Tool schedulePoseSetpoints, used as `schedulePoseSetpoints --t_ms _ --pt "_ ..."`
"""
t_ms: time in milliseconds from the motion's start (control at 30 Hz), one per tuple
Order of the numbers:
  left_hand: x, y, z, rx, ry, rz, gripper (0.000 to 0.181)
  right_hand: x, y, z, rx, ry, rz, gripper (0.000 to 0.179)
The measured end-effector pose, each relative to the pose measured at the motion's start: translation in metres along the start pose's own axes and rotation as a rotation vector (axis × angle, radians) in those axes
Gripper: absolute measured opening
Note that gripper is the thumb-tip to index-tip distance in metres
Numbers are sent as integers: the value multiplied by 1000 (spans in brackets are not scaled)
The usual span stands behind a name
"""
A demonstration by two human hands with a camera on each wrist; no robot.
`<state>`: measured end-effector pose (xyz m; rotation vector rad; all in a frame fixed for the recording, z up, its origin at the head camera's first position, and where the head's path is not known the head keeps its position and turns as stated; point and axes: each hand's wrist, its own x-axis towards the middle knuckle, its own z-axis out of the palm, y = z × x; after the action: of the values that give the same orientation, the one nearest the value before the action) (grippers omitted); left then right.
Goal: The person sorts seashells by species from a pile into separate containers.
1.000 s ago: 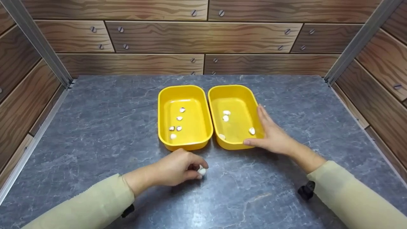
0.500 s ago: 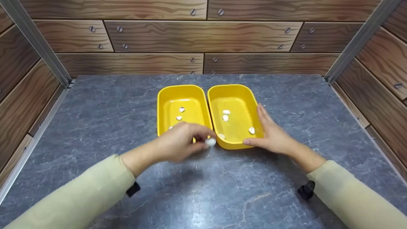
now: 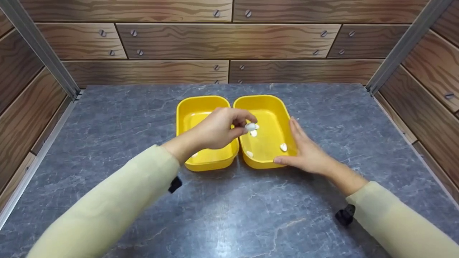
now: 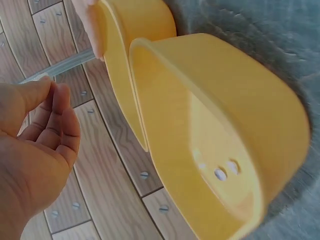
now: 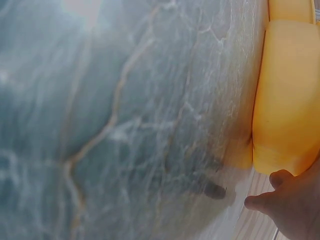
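My left hand (image 3: 217, 129) pinches a small white shell-like piece (image 3: 250, 127) between thumb and fingertips. It hangs above the left part of the right yellow tub (image 3: 263, 165). In that tub lie a white piece (image 3: 283, 147) near the right wall, another (image 3: 250, 154) in the near left corner, and others under the pinched one. My right hand (image 3: 310, 154) rests against the tub's right side, fingers straight along the outer wall, thumb at the near rim. The left yellow tub (image 3: 211, 166) is partly hidden by my left arm; several whitish pieces (image 4: 220, 174) inside show in the left wrist view.
Both tubs stand side by side on a grey marbled table (image 3: 222, 215). Wood-patterned walls (image 3: 229, 41) enclose the back and sides, with metal posts (image 3: 50, 53) in the corners. My left forearm crosses in front of the left tub.
My left hand has lifted the white piece from the table in front of the tubs, moving forward and right until over the right tub. My right hand has stayed in place.
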<state>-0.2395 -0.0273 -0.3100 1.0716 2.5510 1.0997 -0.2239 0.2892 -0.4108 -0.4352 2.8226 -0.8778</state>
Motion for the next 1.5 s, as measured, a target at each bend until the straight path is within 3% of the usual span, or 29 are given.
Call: schedulePoseSetpoints --t_ms 400,833,1100,1333,1500 --pt "38 -8 19 -33 -39 -57 31 -1 -1 0 10 -2 -20 131" --pt "58 -26 35 -52 -11 -151 34 -2 -1 0 5 -1 -14 132" --pt "53 -30 33 -43 14 -176 36 1 -3 3 1 -14 -20 132" --pt "40 -26 16 -18 86 -179 36 5 -3 -3 -14 -36 -13 132" --pt "22 -23 0 38 152 -155 40 2 0 -11 -61 -47 -2 131"
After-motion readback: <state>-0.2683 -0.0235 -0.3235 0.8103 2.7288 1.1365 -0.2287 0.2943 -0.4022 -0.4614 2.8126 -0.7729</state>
